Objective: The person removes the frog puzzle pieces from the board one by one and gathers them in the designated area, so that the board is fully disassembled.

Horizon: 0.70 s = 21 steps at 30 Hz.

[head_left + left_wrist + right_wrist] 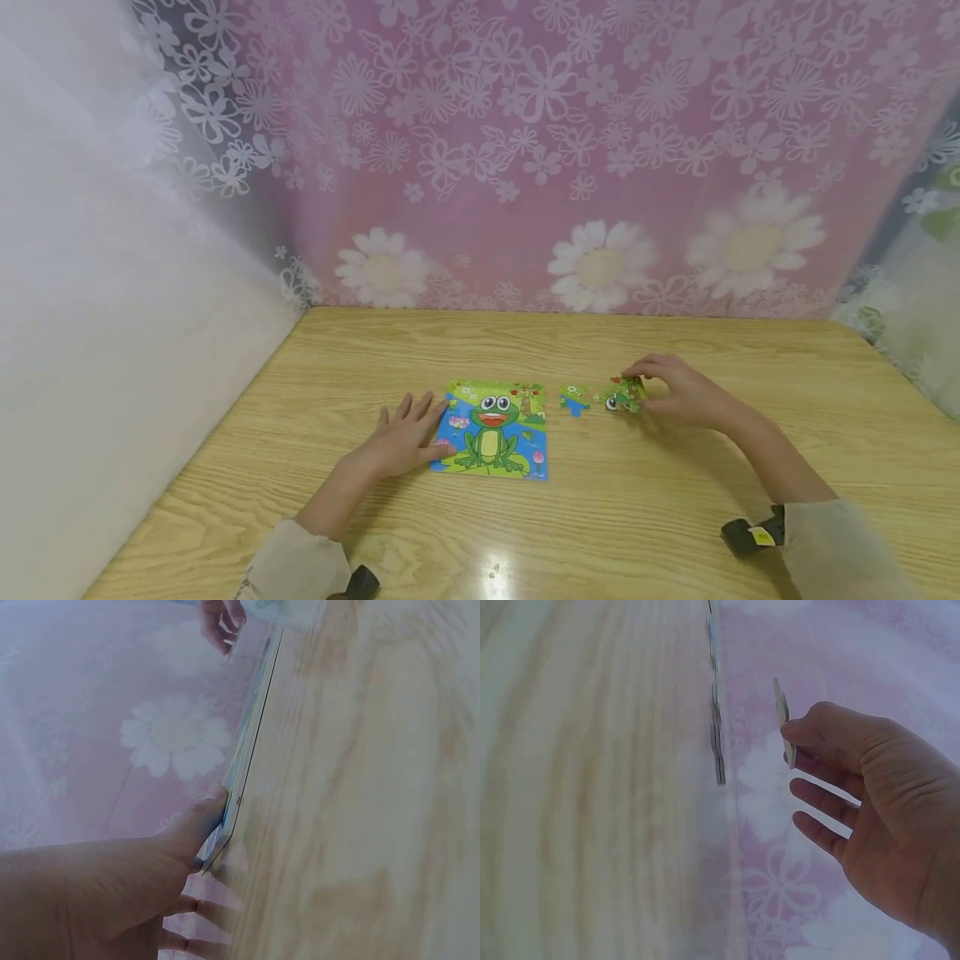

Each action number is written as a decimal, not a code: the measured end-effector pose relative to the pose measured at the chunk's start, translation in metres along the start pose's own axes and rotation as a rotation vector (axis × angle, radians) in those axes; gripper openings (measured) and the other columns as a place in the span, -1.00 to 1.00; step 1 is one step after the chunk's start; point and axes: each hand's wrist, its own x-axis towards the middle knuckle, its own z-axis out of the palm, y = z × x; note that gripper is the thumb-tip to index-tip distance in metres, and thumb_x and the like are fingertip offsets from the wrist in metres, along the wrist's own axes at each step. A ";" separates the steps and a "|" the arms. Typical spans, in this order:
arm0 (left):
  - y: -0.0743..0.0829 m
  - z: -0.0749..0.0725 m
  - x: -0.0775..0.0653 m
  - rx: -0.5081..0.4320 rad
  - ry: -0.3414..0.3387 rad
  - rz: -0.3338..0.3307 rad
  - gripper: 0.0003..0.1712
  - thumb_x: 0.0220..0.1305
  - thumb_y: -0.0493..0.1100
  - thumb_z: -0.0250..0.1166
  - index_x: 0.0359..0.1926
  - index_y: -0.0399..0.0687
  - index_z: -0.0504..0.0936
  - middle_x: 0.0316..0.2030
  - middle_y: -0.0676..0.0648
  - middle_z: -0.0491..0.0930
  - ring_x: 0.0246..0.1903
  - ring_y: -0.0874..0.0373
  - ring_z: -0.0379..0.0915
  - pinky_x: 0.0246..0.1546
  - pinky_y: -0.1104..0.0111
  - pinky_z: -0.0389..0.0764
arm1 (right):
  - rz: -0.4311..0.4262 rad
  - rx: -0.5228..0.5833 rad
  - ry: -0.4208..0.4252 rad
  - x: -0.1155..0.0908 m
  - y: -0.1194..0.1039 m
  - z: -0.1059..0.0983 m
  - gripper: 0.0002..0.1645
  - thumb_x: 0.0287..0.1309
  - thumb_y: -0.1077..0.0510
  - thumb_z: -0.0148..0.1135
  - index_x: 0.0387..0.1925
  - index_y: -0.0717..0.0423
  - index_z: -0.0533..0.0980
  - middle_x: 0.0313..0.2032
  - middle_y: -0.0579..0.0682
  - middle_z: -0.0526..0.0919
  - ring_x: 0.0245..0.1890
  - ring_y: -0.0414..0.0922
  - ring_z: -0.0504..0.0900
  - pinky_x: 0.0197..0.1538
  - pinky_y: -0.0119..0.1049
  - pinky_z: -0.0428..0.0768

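A square frog puzzle board point(490, 437) lies flat on the wooden table, its picture looking put together. My left hand point(401, 439) rests at its left side, fingers spread, with the thumb on the board's edge. From the left wrist view the board point(247, 750) appears edge-on beside that thumb. My right hand point(686, 396) pinches a puzzle piece point(784, 724) between thumb and index finger, lifted above the tabletop, with the other fingers loosely bent. A loose green and blue puzzle piece point(574, 398) lies between the board and the right hand.
The wooden table point(637, 517) meets a pink flowered curtain point(480, 208) at the back. Pale curtain or wall covering point(135, 292) closes the left side. A black wrist device point(742, 537) is at the right cuff. Puzzle pieces point(717, 735) show edge-on along the tabletop.
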 end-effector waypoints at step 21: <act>0.000 0.000 0.001 0.009 -0.004 -0.002 -0.09 0.22 0.30 0.06 0.43 -0.02 0.00 0.38 -0.22 -0.13 0.32 -0.26 -0.39 0.12 -0.27 -0.29 | -0.004 -0.020 0.030 -0.022 0.042 -0.007 -0.55 -0.05 0.33 0.31 -0.03 0.28 0.52 -0.07 0.19 0.48 -0.12 0.16 0.41 -0.14 0.09 0.41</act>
